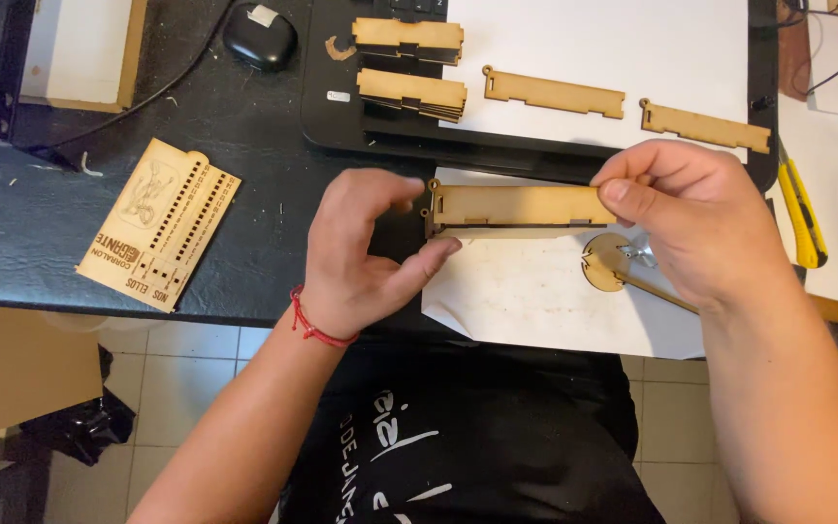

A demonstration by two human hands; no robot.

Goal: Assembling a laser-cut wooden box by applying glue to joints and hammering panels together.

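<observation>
Head view: both hands pinch a flat, notched plywood strip (521,211) above white paper (526,301), left hand (366,254) at its looped end, right hand (695,218) opposite. Similar laser-cut strips (553,92) lie farther away; an engraved perforated wooden card (159,224) sits left.

Both forearms come up from bottom of view, bare. Left hand (366,247) palm inward, fingers curled, thumb stretched right, fingertips loosely pinching; red string bracelet (314,325) on left wrist. Right hand (695,213) back up, knuckles toward camera, thumb and index closed in a pinch at its left edge. Hands level, apart
</observation>
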